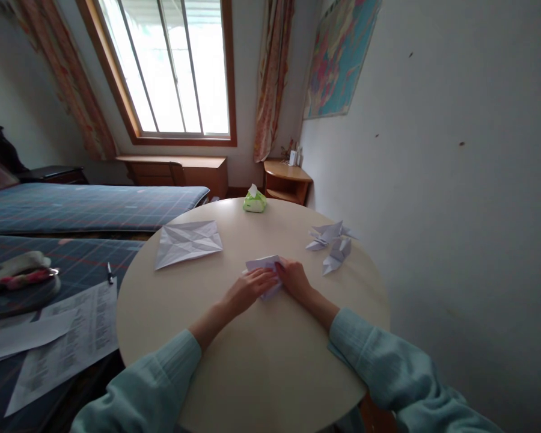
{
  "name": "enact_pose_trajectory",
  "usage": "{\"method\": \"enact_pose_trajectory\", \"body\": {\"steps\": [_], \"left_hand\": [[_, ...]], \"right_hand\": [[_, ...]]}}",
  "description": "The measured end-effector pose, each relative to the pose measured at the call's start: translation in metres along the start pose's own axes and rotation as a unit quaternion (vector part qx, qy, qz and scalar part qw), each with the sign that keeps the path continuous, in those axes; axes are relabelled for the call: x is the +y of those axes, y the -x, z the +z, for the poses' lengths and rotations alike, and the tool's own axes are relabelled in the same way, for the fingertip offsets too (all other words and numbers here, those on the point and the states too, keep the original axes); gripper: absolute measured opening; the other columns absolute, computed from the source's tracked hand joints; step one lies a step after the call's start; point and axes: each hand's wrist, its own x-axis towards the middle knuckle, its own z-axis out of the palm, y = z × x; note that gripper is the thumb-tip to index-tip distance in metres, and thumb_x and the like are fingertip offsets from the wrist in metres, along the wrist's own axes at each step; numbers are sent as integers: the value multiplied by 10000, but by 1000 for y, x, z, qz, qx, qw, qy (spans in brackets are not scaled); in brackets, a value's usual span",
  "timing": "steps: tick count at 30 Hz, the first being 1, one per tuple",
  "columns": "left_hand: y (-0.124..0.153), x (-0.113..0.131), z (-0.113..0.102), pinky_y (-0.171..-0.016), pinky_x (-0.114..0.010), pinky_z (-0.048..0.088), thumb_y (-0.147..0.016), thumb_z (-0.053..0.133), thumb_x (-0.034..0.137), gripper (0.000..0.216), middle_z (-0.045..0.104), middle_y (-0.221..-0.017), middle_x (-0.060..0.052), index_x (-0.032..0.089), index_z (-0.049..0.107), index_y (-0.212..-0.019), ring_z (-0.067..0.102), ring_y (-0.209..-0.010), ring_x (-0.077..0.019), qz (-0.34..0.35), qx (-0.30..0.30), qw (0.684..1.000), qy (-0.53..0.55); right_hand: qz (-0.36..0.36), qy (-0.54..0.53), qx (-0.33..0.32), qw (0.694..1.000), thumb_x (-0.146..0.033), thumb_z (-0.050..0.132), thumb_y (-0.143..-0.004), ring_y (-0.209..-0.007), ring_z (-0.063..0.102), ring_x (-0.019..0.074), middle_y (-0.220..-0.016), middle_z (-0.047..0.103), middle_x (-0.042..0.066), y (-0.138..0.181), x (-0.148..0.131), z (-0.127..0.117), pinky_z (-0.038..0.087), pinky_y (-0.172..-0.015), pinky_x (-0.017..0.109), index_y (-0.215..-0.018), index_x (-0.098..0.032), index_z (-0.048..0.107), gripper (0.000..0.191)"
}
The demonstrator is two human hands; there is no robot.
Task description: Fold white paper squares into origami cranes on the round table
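A small folded sheet of white paper point(262, 263) lies at the middle of the round table point(234, 361). Across its left part rests my left hand point(253, 286), fingers together and pressed on the paper. My right hand point(294, 278) grips the paper's right edge, its fingers curled and partly hidden. Right of my hands sit several folded paper figures point(338, 255) with pointed ends, close together. On the table's left side a creased white sheet point(189, 240) lies spread out, marked with fold lines.
A green tissue pack point(255, 202) stands at the table's far edge. To the left is a bed with a plaid cover point(94, 207); printed sheets point(72, 337), a pen point(110, 273) and a white strapped object point(18, 273) lie nearby. A wall point(469, 240) borders the right.
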Motion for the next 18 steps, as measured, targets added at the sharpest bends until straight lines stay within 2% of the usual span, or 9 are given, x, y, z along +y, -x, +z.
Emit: {"method": "enact_pose_trajectory", "body": {"steps": [2,4,6,11,15,18], "left_hand": [[-1,0,6,-985,-327,343,-823,352,93,348,542,-1170,-64,187,530,-1106,434,-1147,-174,-20,-19,999,31],[0,-1,12,-1003,-362,316,-797,401,127,369,509,-1206,-106,136,492,-1154,411,-1168,-214,-62,-25,997,47],[2,-3,16,-1015,-392,291,-787,436,195,431,461,-1249,-146,96,436,-1207,377,-1193,-250,-97,-31,993,60],[5,-6,18,-968,-398,343,-810,409,367,491,478,-1222,-170,87,415,-1213,430,-1146,-269,-161,-49,983,73],[4,-7,20,-973,-406,331,-792,437,357,489,470,-1238,-144,126,401,-1221,406,-1166,-262,-174,-31,980,88],[3,-8,19,-987,-393,313,-763,473,318,532,435,-1272,-132,134,364,-1250,368,-1194,-259,-172,-25,981,90]], "right_hand": [[-39,-34,-2,999,-132,417,-796,-804,580,165,-882,648,72,1,0,1,416,-710,248,-927,-162,578,211],[-72,-67,-1,995,-87,421,-767,-881,554,160,-979,625,69,1,0,3,409,-784,260,-1020,-169,545,293],[-76,-74,6,994,-40,404,-738,-889,536,161,-976,613,69,3,0,5,406,-800,272,-1020,-167,537,337],[-33,-31,33,998,7,401,-640,-777,490,167,-821,553,61,6,-4,6,403,-676,256,-838,-165,519,288],[-32,-24,37,999,-4,396,-607,-711,461,158,-749,515,42,7,-8,3,366,-607,237,-727,-179,465,223],[-29,-58,46,997,-27,399,-610,-632,440,136,-685,487,14,6,-10,0,336,-558,223,-700,-184,435,184]]}}
